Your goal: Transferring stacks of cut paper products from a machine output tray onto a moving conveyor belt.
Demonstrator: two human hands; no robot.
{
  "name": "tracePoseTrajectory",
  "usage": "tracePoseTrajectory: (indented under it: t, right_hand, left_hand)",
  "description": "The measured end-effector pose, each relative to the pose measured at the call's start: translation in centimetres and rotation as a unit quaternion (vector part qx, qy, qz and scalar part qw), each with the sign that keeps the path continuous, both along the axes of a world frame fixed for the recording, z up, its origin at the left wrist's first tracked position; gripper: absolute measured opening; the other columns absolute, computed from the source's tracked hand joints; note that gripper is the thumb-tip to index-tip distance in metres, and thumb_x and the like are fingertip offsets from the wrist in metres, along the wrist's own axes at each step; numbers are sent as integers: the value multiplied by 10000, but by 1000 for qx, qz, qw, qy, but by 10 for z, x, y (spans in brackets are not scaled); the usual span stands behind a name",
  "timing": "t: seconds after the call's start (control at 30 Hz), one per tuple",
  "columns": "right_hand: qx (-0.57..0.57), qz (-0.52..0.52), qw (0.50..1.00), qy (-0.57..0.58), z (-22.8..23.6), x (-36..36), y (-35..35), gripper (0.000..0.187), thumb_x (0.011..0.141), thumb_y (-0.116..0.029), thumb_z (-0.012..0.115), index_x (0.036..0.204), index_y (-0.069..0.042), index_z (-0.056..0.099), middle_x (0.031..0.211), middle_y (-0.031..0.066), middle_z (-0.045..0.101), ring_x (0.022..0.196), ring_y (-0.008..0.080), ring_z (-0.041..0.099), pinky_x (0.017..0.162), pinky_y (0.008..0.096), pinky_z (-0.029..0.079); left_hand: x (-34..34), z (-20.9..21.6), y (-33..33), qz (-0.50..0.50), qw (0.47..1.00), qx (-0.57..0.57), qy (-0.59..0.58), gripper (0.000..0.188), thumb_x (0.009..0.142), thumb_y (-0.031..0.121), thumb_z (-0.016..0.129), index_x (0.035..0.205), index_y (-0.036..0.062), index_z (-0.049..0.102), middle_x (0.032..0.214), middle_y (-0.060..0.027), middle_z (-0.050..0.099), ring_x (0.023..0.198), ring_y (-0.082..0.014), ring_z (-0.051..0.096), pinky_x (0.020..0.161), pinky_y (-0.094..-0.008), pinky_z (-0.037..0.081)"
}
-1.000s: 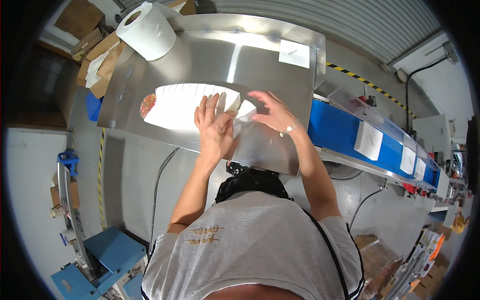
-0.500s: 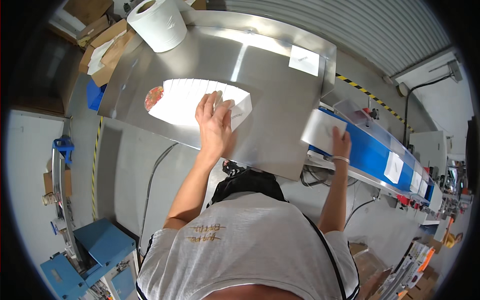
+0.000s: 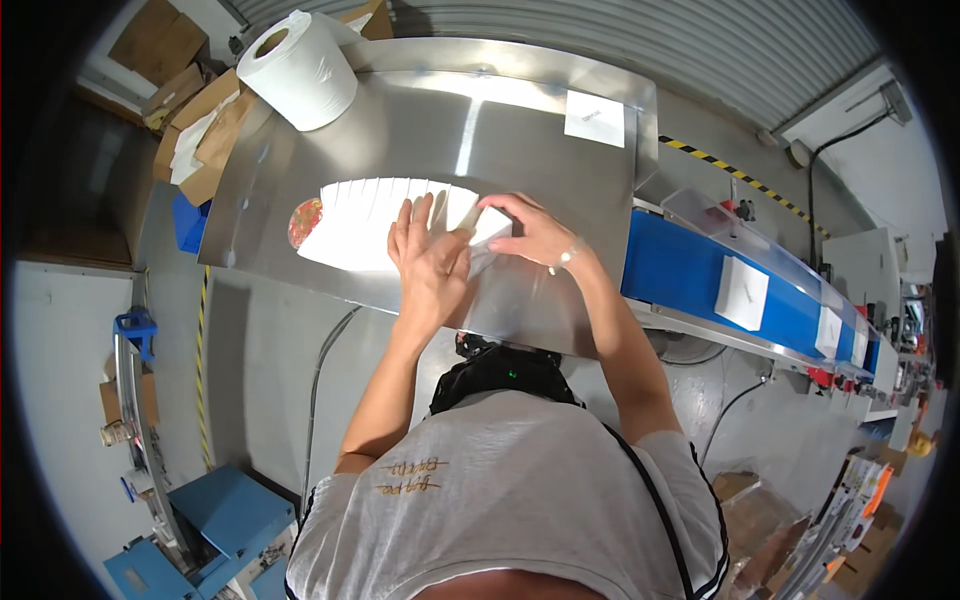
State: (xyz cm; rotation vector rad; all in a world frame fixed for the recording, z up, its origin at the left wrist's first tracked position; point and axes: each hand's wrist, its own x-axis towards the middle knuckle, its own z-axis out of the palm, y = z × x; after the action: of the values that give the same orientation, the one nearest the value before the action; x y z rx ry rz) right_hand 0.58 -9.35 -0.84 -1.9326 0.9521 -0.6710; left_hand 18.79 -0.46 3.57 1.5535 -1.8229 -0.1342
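A fanned row of flat white packets (image 3: 350, 225) lies overlapping on the steel table, with a round red patterned item (image 3: 305, 222) at its left end. My left hand (image 3: 430, 255) rests on the right part of the row, fingers stretched out and thumb apart. Close beside it, my right hand (image 3: 545, 240) grips a white packet (image 3: 490, 226) between thumb and fingers at the row's right end. Part of that packet is hidden by my hands.
A blue conveyor belt (image 3: 670, 262) at the right carries several white packets, one of them a near packet (image 3: 742, 292). Toward the back of the steel table (image 3: 420, 125) stand a big white paper roll (image 3: 305, 80) and a white sheet (image 3: 595, 118). Cardboard boxes (image 3: 205, 145) sit at the left.
My right hand has moved left from the belt to the row, bringing a white packet. The packets on the belt have shifted toward me. My left hand stays on the row.
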Motion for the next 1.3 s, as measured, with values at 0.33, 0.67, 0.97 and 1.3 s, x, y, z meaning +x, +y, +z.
tracePoseTrajectory:
  t: [0.33,0.67,0.97,1.3]
  right_hand:
    - [74,-328,939,66,-32,-81,39,258,849,-190,664,985,2,560,909,51,607,851,105,555,736,287,471]
    - [-251,-520,723,380,-32,-184,52,538,738,-254,716,1185,-28,520,1112,173,581,1049,356,517,893,439,408]
    - [61,9,998,-21,10,17,-1,464,740,-158,729,1166,-116,551,1267,89,496,1172,238,476,950,354,408]
    - [112,-104,986,-72,-31,-15,43,302,819,-124,680,1088,-31,577,954,45,625,855,98,582,757,251,481]
  left_hand:
    - [16,-8,-7,78,997,-5,14,291,748,-7,642,1030,66,655,1266,-184,491,1214,-373,403,1001,-453,319]
    - [18,-8,-7,58,998,-2,24,290,718,-44,622,971,86,682,1279,-163,491,1235,-378,379,1017,-459,298]
    - [25,-1,-6,4,999,12,-36,279,715,0,639,961,126,678,1358,-172,421,1314,-385,290,1054,-471,235]
    - [40,-11,-14,63,998,8,-16,318,802,93,629,1117,56,601,1320,-217,421,1266,-389,336,1028,-473,276]
